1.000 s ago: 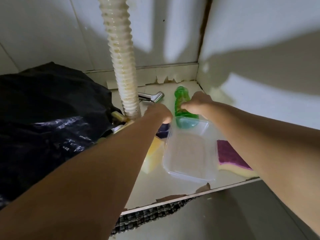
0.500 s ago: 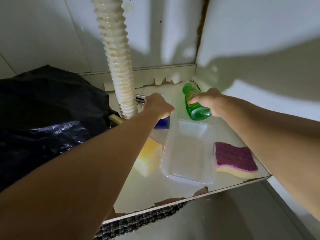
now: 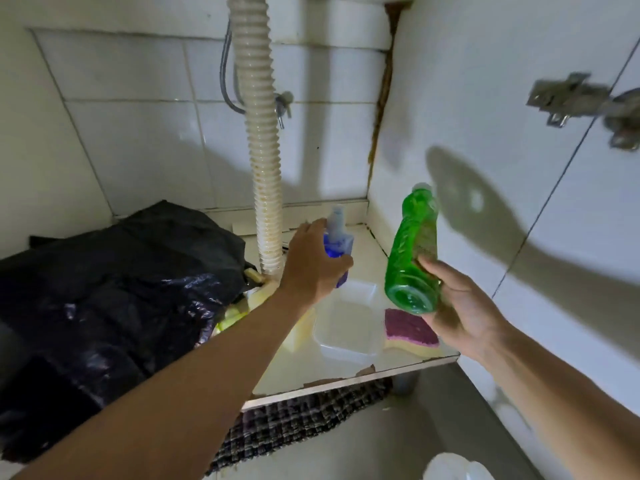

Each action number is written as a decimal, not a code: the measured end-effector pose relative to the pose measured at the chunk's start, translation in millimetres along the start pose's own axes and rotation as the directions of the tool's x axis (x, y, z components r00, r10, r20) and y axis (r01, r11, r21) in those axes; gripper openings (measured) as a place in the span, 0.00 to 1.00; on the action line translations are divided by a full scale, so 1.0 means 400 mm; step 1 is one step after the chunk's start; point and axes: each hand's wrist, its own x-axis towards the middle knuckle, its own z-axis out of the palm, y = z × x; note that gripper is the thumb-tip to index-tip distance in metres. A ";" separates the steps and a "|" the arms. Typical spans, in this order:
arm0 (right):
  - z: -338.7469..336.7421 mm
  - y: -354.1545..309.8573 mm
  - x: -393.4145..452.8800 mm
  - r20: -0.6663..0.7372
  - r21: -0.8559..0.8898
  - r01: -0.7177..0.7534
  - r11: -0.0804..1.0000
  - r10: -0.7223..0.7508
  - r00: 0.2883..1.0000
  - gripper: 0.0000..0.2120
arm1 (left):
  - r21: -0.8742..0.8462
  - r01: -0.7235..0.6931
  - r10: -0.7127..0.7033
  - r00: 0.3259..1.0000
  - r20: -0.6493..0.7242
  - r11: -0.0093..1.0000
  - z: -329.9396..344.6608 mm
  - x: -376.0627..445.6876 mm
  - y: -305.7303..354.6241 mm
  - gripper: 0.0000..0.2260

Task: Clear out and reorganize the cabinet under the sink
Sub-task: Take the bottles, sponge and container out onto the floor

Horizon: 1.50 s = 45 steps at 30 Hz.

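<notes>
Item: green dish-soap bottle (image 3: 414, 252), lifted clear of the cabinet floor (image 3: 294, 370), lying tilted in the right hand (image 3: 460, 306), whose grip is closing round its base. Likely light, slick plastic; holding mid-body is safest. Left hand (image 3: 313, 266) is gripping a blue spray bottle (image 3: 337, 242) beside the drain hose (image 3: 263, 174).

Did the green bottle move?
Yes. The right hand has lifted the green bottle off the shelf, up and toward the camera, above the purple sponge.
</notes>
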 end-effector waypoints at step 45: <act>-0.162 0.623 -0.248 -0.420 -0.699 -0.346 0.626 0.033 0.907 0.12 | 0.164 0.434 -0.460 0.868 0.188 0.886 0.225 -0.806 -0.475 0.13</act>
